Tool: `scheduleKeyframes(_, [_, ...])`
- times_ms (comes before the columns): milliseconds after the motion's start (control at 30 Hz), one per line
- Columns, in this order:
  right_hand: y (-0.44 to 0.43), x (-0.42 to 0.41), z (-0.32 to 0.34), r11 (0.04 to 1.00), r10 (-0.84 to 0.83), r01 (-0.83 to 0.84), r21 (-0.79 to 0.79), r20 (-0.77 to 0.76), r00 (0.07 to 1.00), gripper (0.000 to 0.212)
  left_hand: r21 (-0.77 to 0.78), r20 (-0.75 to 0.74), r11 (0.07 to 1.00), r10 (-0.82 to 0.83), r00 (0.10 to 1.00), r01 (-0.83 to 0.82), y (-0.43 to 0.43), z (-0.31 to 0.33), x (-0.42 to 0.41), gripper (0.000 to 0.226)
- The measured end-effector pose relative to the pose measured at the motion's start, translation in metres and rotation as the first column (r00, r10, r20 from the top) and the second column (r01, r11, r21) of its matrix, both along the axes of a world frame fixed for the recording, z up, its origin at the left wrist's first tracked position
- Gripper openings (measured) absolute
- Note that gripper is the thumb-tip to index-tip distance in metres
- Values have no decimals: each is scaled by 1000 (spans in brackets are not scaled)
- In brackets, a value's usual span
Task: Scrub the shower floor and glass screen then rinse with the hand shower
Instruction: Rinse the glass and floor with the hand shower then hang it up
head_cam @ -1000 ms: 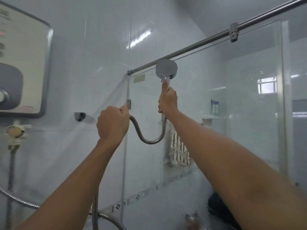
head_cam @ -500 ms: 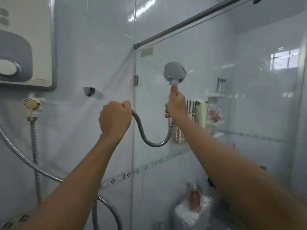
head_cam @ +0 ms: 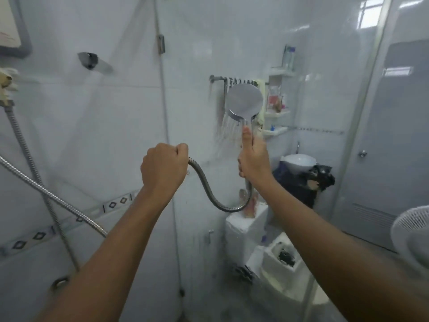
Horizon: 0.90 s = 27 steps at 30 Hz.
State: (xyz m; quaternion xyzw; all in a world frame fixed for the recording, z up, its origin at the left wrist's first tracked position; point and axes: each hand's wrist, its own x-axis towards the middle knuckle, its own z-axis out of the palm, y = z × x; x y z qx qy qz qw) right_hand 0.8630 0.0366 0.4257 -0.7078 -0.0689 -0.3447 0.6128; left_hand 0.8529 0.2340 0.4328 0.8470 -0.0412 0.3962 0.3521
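My right hand [head_cam: 253, 156] grips the handle of the chrome hand shower [head_cam: 244, 102], its round head raised and facing the glass screen [head_cam: 199, 54]. Water sprays from the head onto the glass. My left hand [head_cam: 163, 168] is closed in a fist round the metal hose [head_cam: 206, 191], which loops down between my hands and runs off to the lower left. The shower floor is out of view.
A water heater [head_cam: 14, 26] and its valve hang on the tiled wall at the left, with a wall bracket [head_cam: 89, 59] beside them. Behind the glass stand a toilet [head_cam: 274, 252], corner shelves [head_cam: 277, 112], a towel rail and a grey door [head_cam: 394, 135].
My view has tilted downward, so the top rail has left the frame and the toilet shows. Both hands have come lower along the glass with the shower head. Water now sprays visibly.
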Motion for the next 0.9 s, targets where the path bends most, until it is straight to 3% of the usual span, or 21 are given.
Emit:
scheduleKeyframes(233, [-12,-37,-105,996,-81,75,-41,-168,982,57,49,-139,997,-52,989,59,-14,-67,-26,51])
scheduleKeyframes(533, [-39,-100,-197,981,-193,183,-59,-314,930,51,51,-351,978,-172,921,202,-55,-145,-36,51])
scheduleKeyframes(700, [-54,-112,-179,967,-255,241,-85,-285,924,56,6,-318,967,-241,917,256,-80,-124,-35,50])
scheduleKeyframes(800, [-70,-113,-132,970,-242,243,-19,-199,950,54,-43,-224,962,-271,936,268,-92,-82,-32,50])
scheduleKeyframes(900, [-82,-111,-78,965,-261,257,-48,-96,961,49,-85,-115,956,-289,950,281,-102,-33,-29,50])
